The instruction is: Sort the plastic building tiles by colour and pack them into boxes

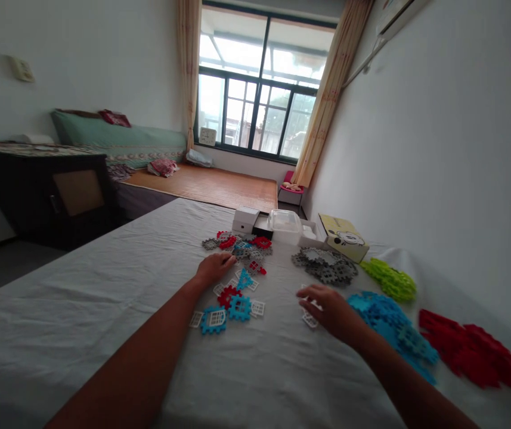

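Observation:
My left hand [216,266] is at the near-left edge of a mixed heap of grey, red and blue toothed plastic building pieces [262,242]. Its fingers are drawn together, and what they hold, if anything, is hidden. My right hand [327,305] is over a few white lattice window pieces [310,320], fingers apart and partly covering them. Between the hands lie loose pieces: a blue square piece [239,308], a red piece [228,296], a blue triangular piece [244,279] and a white window piece [257,308]. Closer to me is another blue square piece [206,322] with a white window on it.
Sorted piles of grey [327,266], lime green [389,279], blue [393,328] and red pieces [474,351] lie on the right. Behind stand a clear plastic box [284,221], a white box [245,219] and a yellow cartoon box [343,237]. A white cloth [125,268] covers the table.

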Available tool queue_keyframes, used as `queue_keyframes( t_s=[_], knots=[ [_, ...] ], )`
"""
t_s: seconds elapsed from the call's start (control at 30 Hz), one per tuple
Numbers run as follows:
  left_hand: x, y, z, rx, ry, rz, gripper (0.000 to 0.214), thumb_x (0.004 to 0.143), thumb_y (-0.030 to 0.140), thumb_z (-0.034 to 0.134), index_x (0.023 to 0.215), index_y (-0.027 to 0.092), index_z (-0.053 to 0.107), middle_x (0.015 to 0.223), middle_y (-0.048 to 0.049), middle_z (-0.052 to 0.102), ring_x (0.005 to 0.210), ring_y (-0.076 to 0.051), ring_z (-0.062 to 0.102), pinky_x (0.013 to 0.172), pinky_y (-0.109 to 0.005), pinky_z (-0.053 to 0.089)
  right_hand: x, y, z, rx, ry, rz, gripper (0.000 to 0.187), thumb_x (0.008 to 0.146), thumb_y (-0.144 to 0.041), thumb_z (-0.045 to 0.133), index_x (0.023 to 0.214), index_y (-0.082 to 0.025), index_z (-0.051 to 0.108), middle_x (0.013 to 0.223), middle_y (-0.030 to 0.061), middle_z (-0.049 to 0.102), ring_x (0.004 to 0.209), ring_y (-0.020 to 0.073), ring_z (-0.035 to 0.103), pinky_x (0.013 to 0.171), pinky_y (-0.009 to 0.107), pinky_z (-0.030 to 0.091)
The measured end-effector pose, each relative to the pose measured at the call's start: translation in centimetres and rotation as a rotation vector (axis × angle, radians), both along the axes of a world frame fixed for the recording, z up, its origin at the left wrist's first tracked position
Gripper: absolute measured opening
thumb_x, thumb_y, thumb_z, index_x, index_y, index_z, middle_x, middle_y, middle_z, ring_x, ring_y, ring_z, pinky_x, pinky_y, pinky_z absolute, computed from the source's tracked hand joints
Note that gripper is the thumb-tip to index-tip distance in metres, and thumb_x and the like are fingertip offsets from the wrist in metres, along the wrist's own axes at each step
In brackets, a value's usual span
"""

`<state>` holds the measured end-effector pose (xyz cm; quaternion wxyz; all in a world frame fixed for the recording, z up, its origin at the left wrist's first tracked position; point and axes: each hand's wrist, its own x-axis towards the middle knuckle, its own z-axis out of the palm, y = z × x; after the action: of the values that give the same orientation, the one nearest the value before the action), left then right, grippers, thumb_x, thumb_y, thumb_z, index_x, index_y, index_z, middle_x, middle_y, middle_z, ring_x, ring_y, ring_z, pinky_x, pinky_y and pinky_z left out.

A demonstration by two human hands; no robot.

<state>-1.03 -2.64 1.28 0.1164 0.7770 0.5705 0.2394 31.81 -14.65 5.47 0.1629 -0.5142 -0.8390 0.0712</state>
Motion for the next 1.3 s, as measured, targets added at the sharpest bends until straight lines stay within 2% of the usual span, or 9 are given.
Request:
queue_keyframes(
  t_s=[0.13,0.27,0.47,0.8,0.9,1.0,1.1,1.2,1.3],
  knots=[
    [-0.1,-0.2,0.0,0.01,-0.018,-0.016,0.038,0.089,0.045,0.037,0.085,0.023,0.068,0.08,-0.0022,0.069,0.073,-0.016,0.06,0.059,-0.024,0.032,-7.2,0.7,-1.1,-0.046,0.01,0.14,0.03,0.084,-0.036,0.058,0.111,-0.024,0.063,0.106,0.0059,0.064,0.095,0.0193,0.06,0.084,0.031,0.048],
    [0.1,-0.1,0.1,0.009,-0.015,0.01,0.038,0.088,0.046,0.038,0.08,0.023,0.068,0.076,-0.0021,0.068,0.069,-0.016,0.059,0.058,-0.024,0.032,-9.3,0.9,-2.1,-0.011,-0.017,0.196,0.029,0.082,-0.037,0.062,0.108,-0.026,0.064,0.102,0.0047,0.064,0.099,0.0201,0.057,0.086,0.031,0.047],
    [0.2,-0.1,0.2,-0.003,-0.018,0.027,0.037,0.088,0.046,0.04,0.08,0.023,0.068,0.076,-0.0014,0.068,0.07,-0.015,0.058,0.059,-0.023,0.033,-7.9,1.2,-2.7,0.097,-0.06,0.23,0.024,0.093,-0.025,0.044,0.105,-0.025,0.064,0.098,0.0042,0.067,0.093,0.0175,0.059,0.084,0.029,0.046],
    [0.2,-0.2,0.3,-0.014,-0.012,0.022,0.037,0.088,0.044,0.039,0.086,0.023,0.07,0.082,-0.0022,0.07,0.075,-0.016,0.059,0.062,-0.023,0.034,0.9,3.7,-1.2,0.035,-0.062,-0.128,0.026,0.088,-0.031,0.045,0.095,-0.025,0.07,0.092,0.0059,0.069,0.087,0.0195,0.062,0.08,0.031,0.048],
    [0.2,-0.2,0.4,-0.01,0.001,0.029,0.037,0.088,0.045,0.039,0.084,0.023,0.069,0.079,-0.0023,0.069,0.072,-0.016,0.059,0.061,-0.024,0.034,0.2,3.2,-1.4,0.044,-0.006,-0.108,0.028,0.087,-0.038,0.049,0.099,-0.024,0.07,0.095,0.0075,0.067,0.083,0.0193,0.062,0.076,0.031,0.049],
    [0.2,-0.2,0.3,-0.011,-0.016,0.026,0.038,0.088,0.046,0.039,0.084,0.024,0.069,0.079,-0.002,0.069,0.073,-0.016,0.06,0.063,-0.023,0.035,-2.7,2.0,-1.8,-0.095,0.092,0.128,0.028,0.083,-0.042,0.057,0.105,-0.027,0.068,0.101,0.0045,0.066,0.079,0.0159,0.063,0.074,0.028,0.05],
    [0.2,-0.1,0.1,-0.024,-0.036,0.02,0.038,0.088,0.046,0.039,0.086,0.025,0.07,0.082,-0.0018,0.07,0.075,-0.016,0.06,0.064,-0.023,0.036,-5.4,0.6,-1.8,-0.097,0.057,0.273,0.028,0.081,-0.041,0.062,0.106,-0.029,0.067,0.103,0.0038,0.066,0.093,0.0179,0.06,0.083,0.028,0.047],
    [0.2,0.0,-0.1,-0.012,-0.041,0.011,0.038,0.088,0.045,0.039,0.087,0.025,0.07,0.082,-0.0014,0.07,0.075,-0.016,0.061,0.062,-0.023,0.035,-6.4,0.1,-1.2,-0.015,-0.016,0.253,0.023,0.086,-0.034,0.054,0.103,-0.026,0.067,0.098,0.0041,0.068,0.093,0.0177,0.06,0.085,0.029,0.045],
    [0.2,0.1,-0.2,0.0,-0.047,0.004,0.038,0.089,0.044,0.037,0.089,0.025,0.071,0.082,-0.0007,0.071,0.075,-0.016,0.061,0.061,-0.024,0.035,-5.1,0.7,-0.8,0.085,-0.066,0.098,0.024,0.089,-0.025,0.045,0.095,-0.024,0.068,0.089,0.0036,0.069,0.086,0.0172,0.062,0.082,0.03,0.044]
  ],
)
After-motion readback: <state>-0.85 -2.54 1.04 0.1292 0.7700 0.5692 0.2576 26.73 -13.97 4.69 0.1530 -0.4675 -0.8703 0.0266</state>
